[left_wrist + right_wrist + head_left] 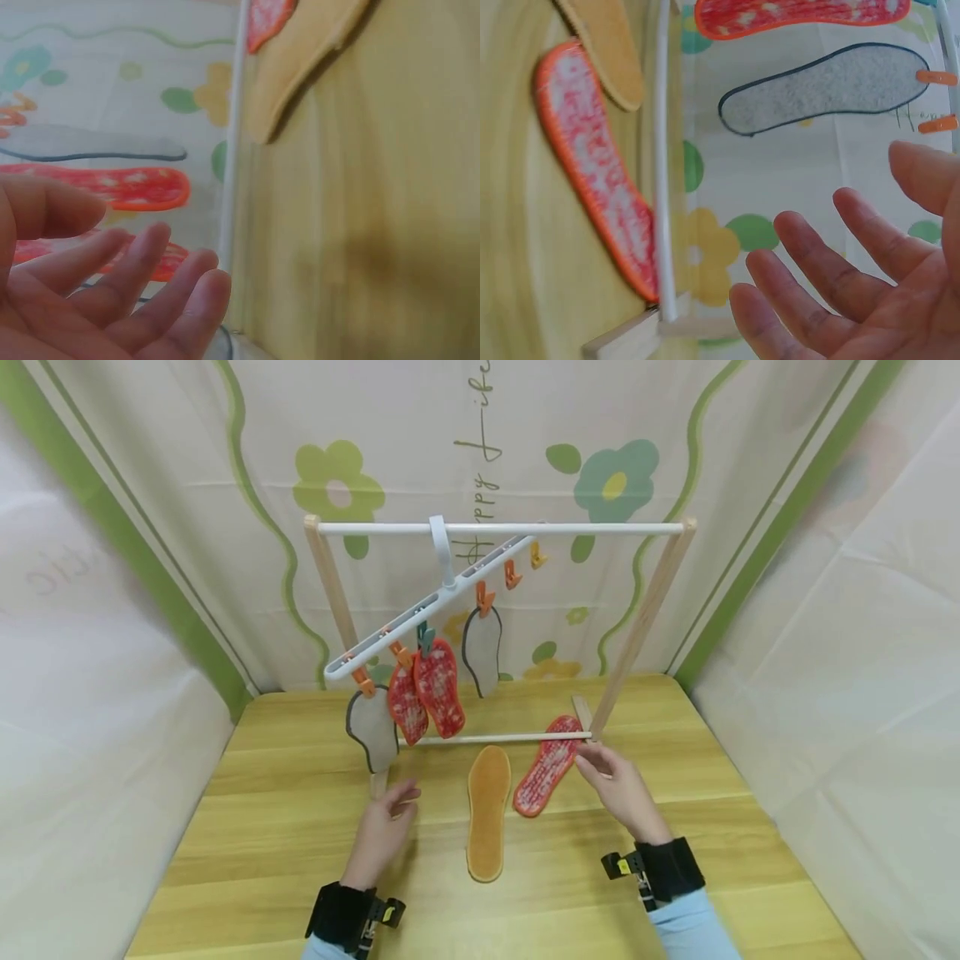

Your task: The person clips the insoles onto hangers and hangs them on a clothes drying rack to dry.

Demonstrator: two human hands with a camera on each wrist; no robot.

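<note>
Reaching for the red insole on the tabletop: right hand and left hand spread, empty; I pinch its heel end, clear of the rack's lower bar.

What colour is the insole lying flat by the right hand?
Red insole with white flecks, orange edge; clearest in right wrist view.

Two bare hands reach forward from light blue sleeves and black wrist straps in the lower half of the head view. The left hand, lower centre-left, holds nothing, its fingers loosely extended. The right hand, right of centre, is likewise empty and spread.
</note>
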